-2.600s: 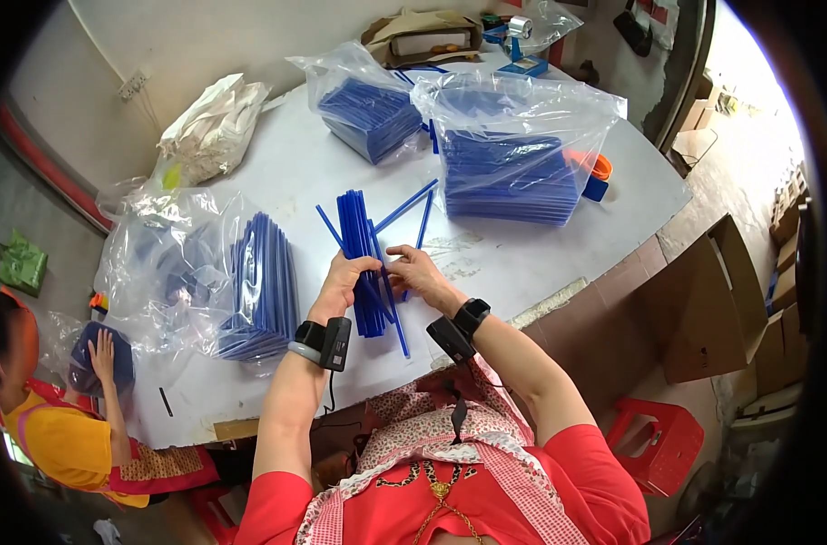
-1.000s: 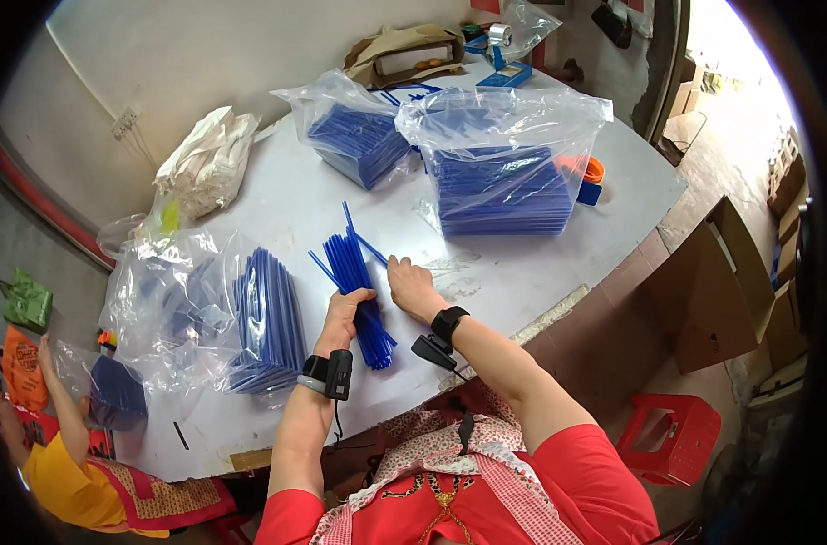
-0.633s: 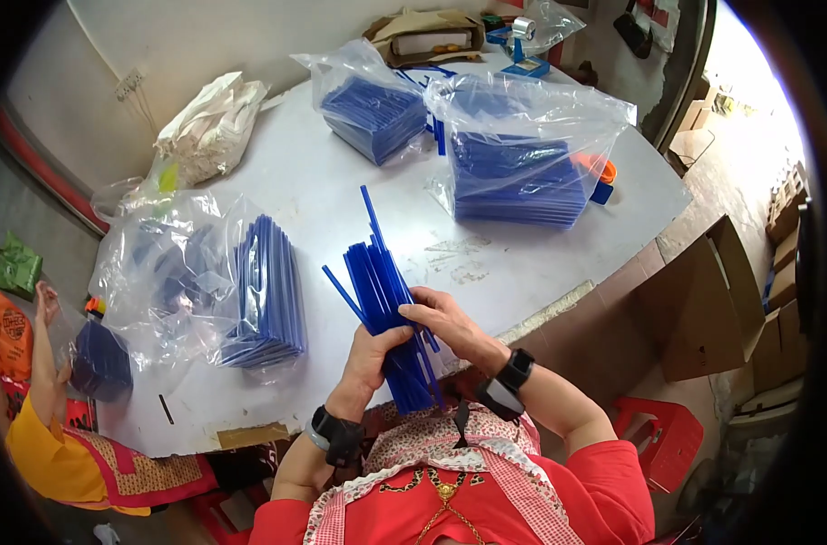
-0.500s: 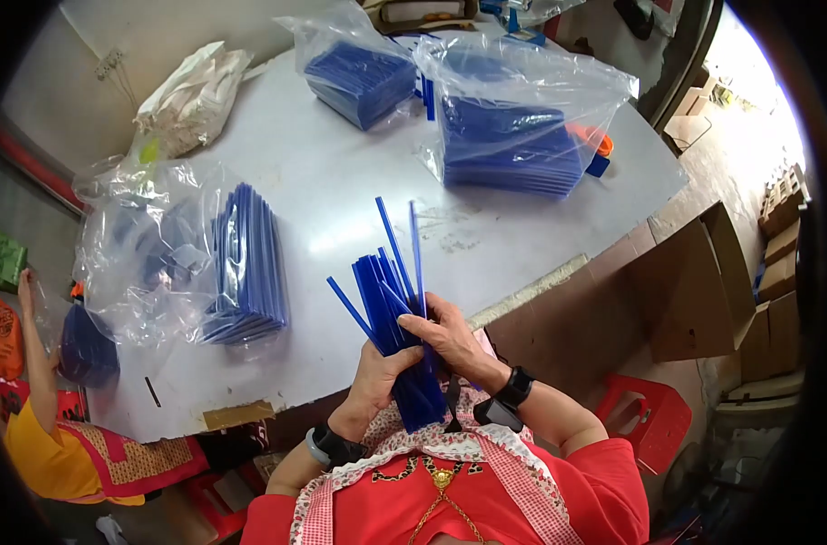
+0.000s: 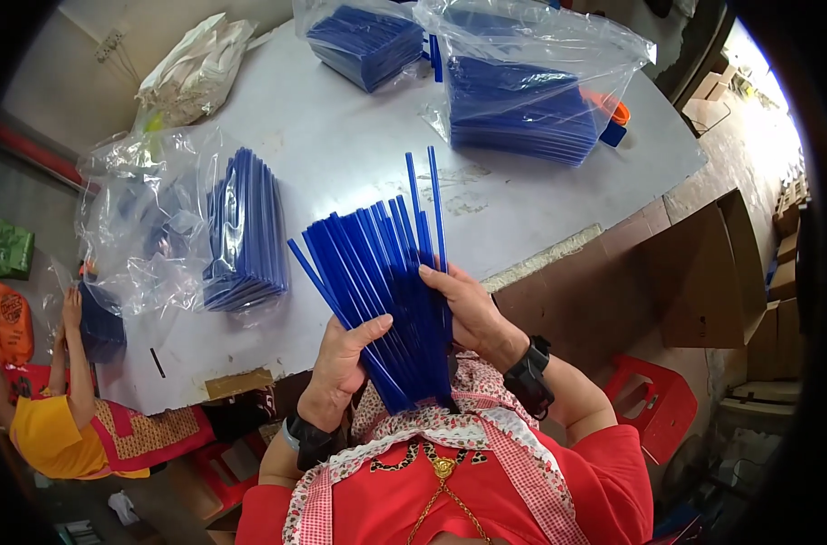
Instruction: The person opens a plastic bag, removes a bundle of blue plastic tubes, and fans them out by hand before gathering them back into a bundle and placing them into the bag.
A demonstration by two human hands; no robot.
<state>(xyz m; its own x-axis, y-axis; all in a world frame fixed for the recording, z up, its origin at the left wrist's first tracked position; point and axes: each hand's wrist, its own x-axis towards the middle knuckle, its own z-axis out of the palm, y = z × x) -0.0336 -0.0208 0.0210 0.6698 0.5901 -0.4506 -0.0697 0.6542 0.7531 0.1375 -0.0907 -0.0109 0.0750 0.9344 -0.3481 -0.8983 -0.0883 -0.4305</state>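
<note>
Blue plastic tubes (image 5: 377,282), a loose bundle of them, lie directly between our two hands in the head view, held up at the near edge of the white table (image 5: 327,150). Their long axis runs from near to far with a slight lean to the left; the near ends gather in front of our floral apron (image 5: 521,463), and the far ends spread into a fan. We cannot tell whether the near ends touch the cloth. Two tubes reach past the others at the far right, and one splays out along the left edge.

Our left hand (image 5: 339,361) grips the bundle low on its left side, thumb laid across the upper face and pointing right; it is the nearer hand to the gathered ends and the splayed tube. Our right hand (image 5: 468,313) clasps the right edge somewhat farther up, thumb pressed on top and pointing left, so it is nearer to the two protruding tubes. The remaining fingers of both hands are mostly hidden beneath the bundle, and we cannot tell how firmly they close. Both forearms come in from the near side, angled inward, with palms facing each other.

Well apart to the left stands a stack of blue strips (image 5: 246,236), beside a crumpled clear bag (image 5: 146,232).
</note>
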